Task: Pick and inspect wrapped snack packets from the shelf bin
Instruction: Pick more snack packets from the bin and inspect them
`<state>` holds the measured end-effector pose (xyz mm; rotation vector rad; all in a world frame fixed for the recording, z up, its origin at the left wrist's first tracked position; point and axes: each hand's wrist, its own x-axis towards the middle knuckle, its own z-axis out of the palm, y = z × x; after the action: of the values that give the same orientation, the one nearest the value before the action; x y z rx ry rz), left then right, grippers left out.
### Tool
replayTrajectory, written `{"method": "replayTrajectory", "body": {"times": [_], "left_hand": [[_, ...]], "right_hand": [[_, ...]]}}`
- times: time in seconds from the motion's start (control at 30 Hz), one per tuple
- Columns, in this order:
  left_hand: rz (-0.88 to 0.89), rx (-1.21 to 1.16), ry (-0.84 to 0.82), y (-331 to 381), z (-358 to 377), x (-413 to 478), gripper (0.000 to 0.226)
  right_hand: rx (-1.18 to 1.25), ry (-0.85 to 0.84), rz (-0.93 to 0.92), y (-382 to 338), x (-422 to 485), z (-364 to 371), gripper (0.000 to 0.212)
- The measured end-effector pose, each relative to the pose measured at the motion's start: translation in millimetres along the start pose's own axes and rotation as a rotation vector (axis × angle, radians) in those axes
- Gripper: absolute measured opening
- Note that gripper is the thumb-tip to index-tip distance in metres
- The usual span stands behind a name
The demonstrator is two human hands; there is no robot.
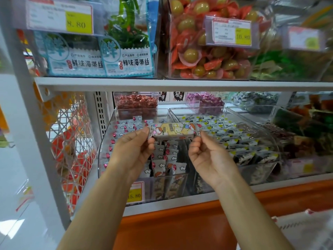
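Observation:
A long wrapped snack packet [173, 131], yellow with cartoon children printed on it, is held level in front of the shelf. My left hand [134, 150] pinches its left end and my right hand [207, 154] pinches its right end. Both hands hover above a clear plastic bin [108, 141] filled with several similar grey packets marked with clouds and pink dots. My hands hide part of the bin's contents.
A second clear bin [252, 141] of yellow-and-black packets sits to the right. A yellow price tag [134, 194] hangs on the bin front. The white shelf above [180, 83] carries seaweed bags [126, 51] and a bin of red-wrapped sweets [198, 56]. White mesh panel [72, 141] stands left.

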<state>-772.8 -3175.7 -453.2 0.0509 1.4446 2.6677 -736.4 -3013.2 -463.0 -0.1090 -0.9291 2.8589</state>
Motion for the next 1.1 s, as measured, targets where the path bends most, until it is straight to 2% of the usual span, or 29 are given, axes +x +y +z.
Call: {"method": "replayTrajectory", "body": {"times": [0.17,0.37,0.47,0.5,0.6,0.67,0.8,0.97,1.1], "left_hand": [[-0.043,-0.045,0.027,3,0,-2,0.018],[0.026,0.153,-0.044,3,0,-3,0.018],[0.048,0.236,-0.092,2,3,-4,0.022],[0.044,0.239,-0.098,2,5,-4,0.023],[0.028,0.218,-0.122,3,8,-5,0.02],[0.066,0.275,-0.135,1,8,-6,0.018],[0.123,0.339,-0.132,-1,7,-7,0.012],[0.133,0.388,-0.199,1,3,-6,0.02],[0.16,0.434,-0.247,1,3,-7,0.023]], "right_hand": [[-0.039,-0.009,-0.043,2,-1,2,0.008],[-0.499,0.121,-0.326,3,1,-3,0.014],[-0.572,0.106,-0.383,4,2,-5,0.002],[-0.605,0.101,-0.4,4,2,-5,0.004],[-0.669,0.085,-0.418,6,3,-6,0.007],[-0.732,0.071,-0.423,6,3,-6,0.004],[-0.831,0.036,-0.418,2,2,-7,0.011],[-0.791,0.028,-0.374,-3,2,-8,0.006],[-0.837,0.061,-0.402,-4,3,-10,0.01]]}}
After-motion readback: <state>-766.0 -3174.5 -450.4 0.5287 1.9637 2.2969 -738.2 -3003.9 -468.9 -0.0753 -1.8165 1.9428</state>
